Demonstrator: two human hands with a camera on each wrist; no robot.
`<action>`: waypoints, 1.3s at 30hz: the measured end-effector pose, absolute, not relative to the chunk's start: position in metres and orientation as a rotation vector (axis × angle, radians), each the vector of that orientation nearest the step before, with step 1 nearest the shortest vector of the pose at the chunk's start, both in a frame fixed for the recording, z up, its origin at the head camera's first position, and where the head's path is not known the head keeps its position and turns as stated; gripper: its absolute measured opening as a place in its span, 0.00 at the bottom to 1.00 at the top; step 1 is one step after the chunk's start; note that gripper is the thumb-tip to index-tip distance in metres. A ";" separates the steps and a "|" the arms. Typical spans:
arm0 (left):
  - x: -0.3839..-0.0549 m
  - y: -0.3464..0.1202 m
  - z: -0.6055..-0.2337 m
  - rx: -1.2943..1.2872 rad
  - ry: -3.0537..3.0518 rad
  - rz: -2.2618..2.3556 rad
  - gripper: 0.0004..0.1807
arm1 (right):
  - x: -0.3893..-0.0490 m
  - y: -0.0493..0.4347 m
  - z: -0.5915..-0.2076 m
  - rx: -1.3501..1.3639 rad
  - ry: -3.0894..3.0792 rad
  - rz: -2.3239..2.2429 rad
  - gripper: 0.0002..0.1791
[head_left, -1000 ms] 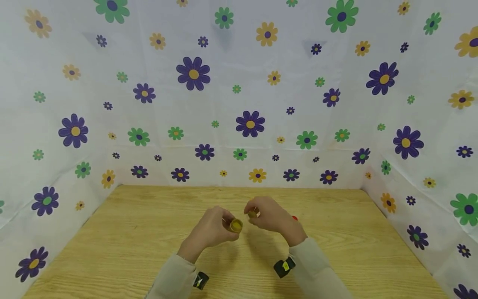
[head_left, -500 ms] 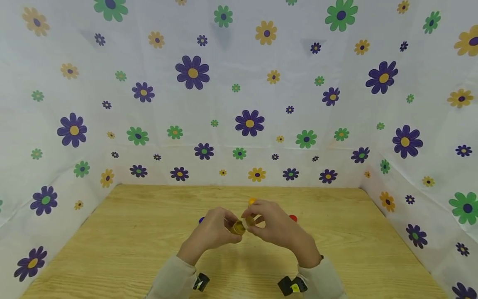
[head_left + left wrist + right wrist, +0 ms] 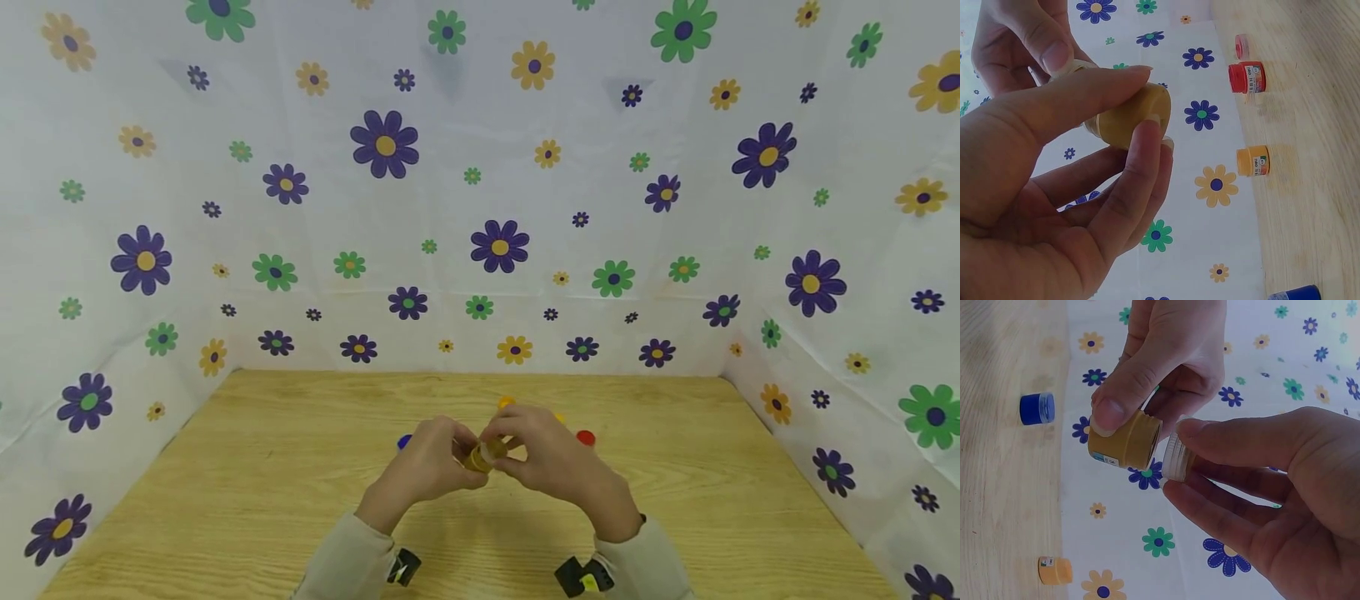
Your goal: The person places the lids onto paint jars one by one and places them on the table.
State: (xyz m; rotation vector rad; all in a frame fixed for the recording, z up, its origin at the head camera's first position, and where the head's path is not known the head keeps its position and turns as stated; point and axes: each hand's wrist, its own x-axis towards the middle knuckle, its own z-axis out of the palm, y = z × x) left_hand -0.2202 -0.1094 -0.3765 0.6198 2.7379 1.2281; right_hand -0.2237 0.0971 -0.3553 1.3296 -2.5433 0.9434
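The mustard jar (image 3: 1119, 440) is held up, tipped, over the wooden table (image 3: 225, 500) by the left hand (image 3: 431, 457), with thumb and fingers bent round its sides. The pale lid (image 3: 1177, 456) is pinched by the right hand (image 3: 551, 454), just beside the mustard jar's mouth; a thin gap can be seen between the two. The step in hand seems to be the fitting of the lid. For this to go well, the lid should be lined up straight with the mouth, pushed on softly and twisted slowly. If it goes crooked, it should be lifted off and tried again. The mustard jar should be gripped firmly and not tipped more, or what is inside might be spilled. The blue jar (image 3: 1035, 409), left of the mustard jar, and the red jar (image 3: 586, 437), right of it, should not be bumped.
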 end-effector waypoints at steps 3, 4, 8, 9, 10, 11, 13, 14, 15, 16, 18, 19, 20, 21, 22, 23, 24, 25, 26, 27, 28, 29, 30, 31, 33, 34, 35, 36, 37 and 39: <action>-0.221 -0.110 -0.378 0.634 2.746 1.216 0.14 | -0.224 0.096 -0.356 1.337 -2.541 0.935 0.12; -0.221 -0.110 -0.378 0.639 2.748 1.212 0.14 | -0.225 0.095 -0.356 1.342 -2.538 0.929 0.12; -0.222 -0.111 -0.379 0.657 2.748 1.207 0.15 | -0.225 0.095 -0.356 1.347 -2.542 0.909 0.12; -0.222 -0.111 -0.378 0.662 2.749 1.205 0.15 | -0.225 0.094 -0.356 1.345 -2.546 0.904 0.12; -0.222 -0.111 -0.378 0.669 2.750 1.204 0.15 | -0.225 0.094 -0.356 1.345 -2.547 0.899 0.12; -0.222 -0.111 -0.378 0.673 2.753 1.200 0.15 | -0.225 0.094 -0.356 1.342 -2.554 0.899 0.12; -0.221 -0.111 -0.378 0.681 2.757 1.191 0.15 | -0.225 0.094 -0.356 1.329 -2.578 0.904 0.12; -0.221 -0.111 -0.378 0.684 2.759 1.189 0.15 | -0.225 0.094 -0.356 1.324 -2.589 0.906 0.12; -0.221 -0.111 -0.377 0.689 2.759 1.187 0.16 | -0.225 0.094 -0.356 1.320 -2.597 0.907 0.12; -0.221 -0.111 -0.377 0.692 2.759 1.186 0.16 | -0.225 0.093 -0.356 1.322 -2.600 0.906 0.12; -0.220 -0.111 -0.377 0.698 2.753 1.191 0.16 | -0.224 0.093 -0.356 1.315 -2.619 0.905 0.12; -0.220 -0.110 -0.377 0.700 2.750 1.193 0.16 | -0.224 0.093 -0.356 1.316 -2.621 0.903 0.13; -0.220 -0.110 -0.376 0.699 2.745 1.198 0.16 | -0.224 0.093 -0.356 1.316 -2.622 0.898 0.13; -0.220 -0.110 -0.376 0.700 2.741 1.200 0.16 | -0.224 0.093 -0.356 1.318 -2.622 0.894 0.13; -0.220 -0.110 -0.376 0.702 2.739 1.199 0.16 | -0.224 0.093 -0.356 1.320 -2.620 0.891 0.13; -0.220 -0.110 -0.376 0.703 2.736 1.201 0.16 | -0.224 0.093 -0.355 1.317 -2.625 0.891 0.13; -0.220 -0.110 -0.375 0.702 2.733 1.202 0.16 | -0.224 0.093 -0.355 1.317 -2.622 0.885 0.13; -0.220 -0.110 -0.375 0.700 2.731 1.203 0.16 | -0.224 0.093 -0.355 1.318 -2.621 0.879 0.13; -0.220 -0.110 -0.375 0.702 2.730 1.203 0.16 | -0.224 0.093 -0.355 1.319 -2.618 0.870 0.13; -0.220 -0.110 -0.375 0.704 2.728 1.204 0.16 | -0.224 0.093 -0.355 1.320 -2.614 0.862 0.13; -0.220 -0.110 -0.375 0.706 2.727 1.204 0.15 | -0.224 0.093 -0.355 1.322 -2.611 0.856 0.13; -0.220 -0.109 -0.375 0.707 2.725 1.205 0.15 | -0.224 0.093 -0.356 1.322 -2.609 0.847 0.13; -0.220 -0.109 -0.375 0.709 2.724 1.205 0.15 | -0.224 0.093 -0.356 1.323 -2.607 0.840 0.12; -0.220 -0.109 -0.375 0.711 2.721 1.206 0.15 | -0.224 0.093 -0.356 1.325 -2.605 0.836 0.13; -0.219 -0.109 -0.375 0.713 2.716 1.208 0.15 | -0.224 0.094 -0.357 1.332 -2.602 0.827 0.13; -0.219 -0.109 -0.375 0.712 2.713 1.207 0.15 | -0.224 0.094 -0.358 1.335 -2.602 0.827 0.12; -0.219 -0.109 -0.375 0.708 2.710 1.205 0.14 | -0.224 0.094 -0.358 1.335 -2.606 0.825 0.12; -0.219 -0.109 -0.375 0.705 2.706 1.205 0.14 | -0.224 0.094 -0.358 1.333 -2.612 0.827 0.12; -0.218 -0.109 -0.375 0.702 2.704 1.204 0.14 | -0.223 0.094 -0.358 1.332 -2.618 0.832 0.12; -0.218 -0.108 -0.375 0.693 2.707 1.195 0.14 | -0.223 0.093 -0.358 1.322 -2.635 0.852 0.12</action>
